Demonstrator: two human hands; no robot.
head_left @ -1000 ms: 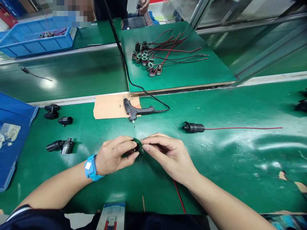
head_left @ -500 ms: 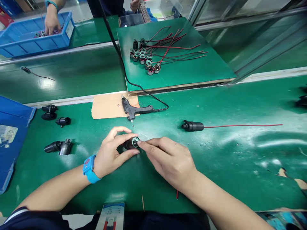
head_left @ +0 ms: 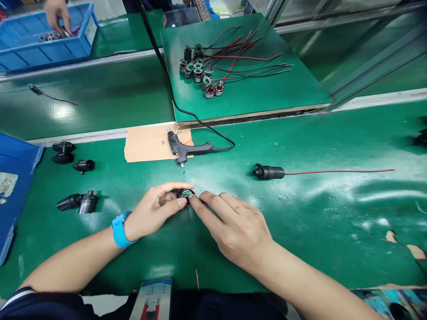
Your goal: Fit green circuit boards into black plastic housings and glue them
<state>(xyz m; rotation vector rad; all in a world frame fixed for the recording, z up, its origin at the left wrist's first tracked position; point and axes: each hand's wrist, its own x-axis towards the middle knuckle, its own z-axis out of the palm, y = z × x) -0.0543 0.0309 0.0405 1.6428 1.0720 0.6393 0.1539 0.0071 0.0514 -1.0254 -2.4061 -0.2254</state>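
My left hand, with a blue band on its wrist, grips a short black cylindrical housing between thumb and fingers. Its end, tilted up towards me, shows a green ring-shaped circuit board. One fingertip of my right hand presses on that end, while its other fingers are stretched out and apart. The inside of the housing is partly covered by this fingertip. Beyond my hands, a black glue gun lies with its nozzle over a piece of cardboard.
Several small wired motor cores lie on a raised green board. A black housing with a red wire lies right. Black fittings and a blue bin are left. Another person's hand reaches into a blue crate.
The housing's end has tipped upward. My right fingers have spread from a pinch, one fingertip staying on it. The red wire end below my right hand is out of sight. The other person's hand has lifted slightly.
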